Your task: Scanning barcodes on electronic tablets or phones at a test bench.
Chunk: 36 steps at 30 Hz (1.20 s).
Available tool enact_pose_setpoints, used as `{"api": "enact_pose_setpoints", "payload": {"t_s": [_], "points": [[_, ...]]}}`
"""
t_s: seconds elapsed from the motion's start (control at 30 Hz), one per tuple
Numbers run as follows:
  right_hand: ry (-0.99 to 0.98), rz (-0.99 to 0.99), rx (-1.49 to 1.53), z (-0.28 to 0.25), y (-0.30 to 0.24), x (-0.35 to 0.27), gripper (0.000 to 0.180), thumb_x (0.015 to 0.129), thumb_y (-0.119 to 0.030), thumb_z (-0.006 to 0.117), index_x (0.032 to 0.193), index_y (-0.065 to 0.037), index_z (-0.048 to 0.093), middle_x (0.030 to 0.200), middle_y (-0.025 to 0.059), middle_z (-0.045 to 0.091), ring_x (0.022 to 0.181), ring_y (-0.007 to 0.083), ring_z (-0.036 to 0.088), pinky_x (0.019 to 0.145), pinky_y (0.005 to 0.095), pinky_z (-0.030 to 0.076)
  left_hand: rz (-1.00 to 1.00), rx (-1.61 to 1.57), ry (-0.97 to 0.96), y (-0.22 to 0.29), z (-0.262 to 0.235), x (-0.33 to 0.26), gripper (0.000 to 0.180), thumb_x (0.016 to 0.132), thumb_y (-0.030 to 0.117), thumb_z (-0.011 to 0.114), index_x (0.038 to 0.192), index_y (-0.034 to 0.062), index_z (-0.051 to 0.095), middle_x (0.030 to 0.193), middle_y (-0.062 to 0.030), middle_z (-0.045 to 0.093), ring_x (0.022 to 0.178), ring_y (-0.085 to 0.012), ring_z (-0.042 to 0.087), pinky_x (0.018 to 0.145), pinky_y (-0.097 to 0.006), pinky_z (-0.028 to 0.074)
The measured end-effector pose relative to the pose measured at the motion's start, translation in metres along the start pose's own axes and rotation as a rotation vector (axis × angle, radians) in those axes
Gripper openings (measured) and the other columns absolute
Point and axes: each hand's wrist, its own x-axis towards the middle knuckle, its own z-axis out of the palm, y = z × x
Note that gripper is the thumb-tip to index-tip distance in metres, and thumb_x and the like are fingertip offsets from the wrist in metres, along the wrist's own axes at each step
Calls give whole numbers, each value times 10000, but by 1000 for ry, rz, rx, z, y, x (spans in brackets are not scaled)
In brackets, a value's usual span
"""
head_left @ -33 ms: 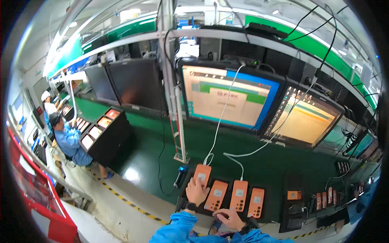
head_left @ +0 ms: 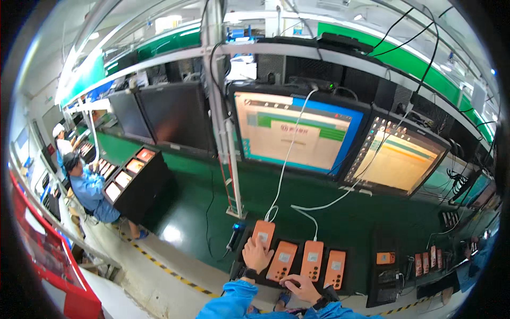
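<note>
Orange handheld devices (head_left: 297, 259), four in a row, lie on the dark tray (head_left: 366, 276) at the near edge of my green workbench (head_left: 202, 207), set side by side so each small screen faces up at me. Their long axes run away from me toward the two big monitors, the left monitor (head_left: 295, 133) and the right monitor (head_left: 398, 157), top ends pointing at the screens. White cables (head_left: 284, 175) drop from above into the top ends of the two left units, which I judge is why they sit with that end away from me. My left hand (head_left: 257, 254) rests flat on the leftmost device (head_left: 263, 234), fingers loosely spread, gripping nothing. My right hand (head_left: 300, 287) lies just below the row, fingers curled low; whether it holds something I cannot tell. At far left, a co-worker in blue (head_left: 87, 189) stands at a black rack (head_left: 135, 181).
</note>
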Motion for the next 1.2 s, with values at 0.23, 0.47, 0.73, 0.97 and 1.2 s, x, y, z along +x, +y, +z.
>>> {"api": "enact_pose_setpoints", "payload": {"t_s": [0.23,0.47,0.73,0.97,1.2], "points": [[203,19,237,-30,40,64,298,957,-248,558,1145,-20,591,1070,96,644,934,157,612,766,292,488,-142,-667,-69,-10,-19,21,409,758,113,701,1128,0,568,888,-159,662,813,-281,671,690,-358,514],[162,-203,90,-18,43,129,518,1029,-408,303,1248,6,525,1021,77,600,915,132,533,848,274,421,93,-534,-299,17,-67,-25,348,789,43,681,1134,48,636,949,-114,576,783,-230,600,667,-294,483],[790,54,751,14,9,163,457,1029,-372,302,729,-50,424,632,111,566,620,234,625,629,360,523,45,-536,-494,6,-76,-4,335,809,53,660,1141,31,620,993,-150,617,832,-293,637,730,-327,506],[746,-133,-148,-29,-5,135,381,1024,-271,343,795,-13,504,981,142,626,874,211,629,739,336,492,-233,-623,-464,-39,-39,12,556,782,124,677,1281,22,454,960,-210,639,894,-421,615,789,-430,510],[1058,-19,-396,-2,18,60,322,1003,-184,362,764,-5,481,719,96,539,689,200,524,645,326,424,-36,-691,-174,-42,-78,58,336,749,11,629,1084,7,600,1052,-166,606,986,-352,592,857,-390,481]]}}
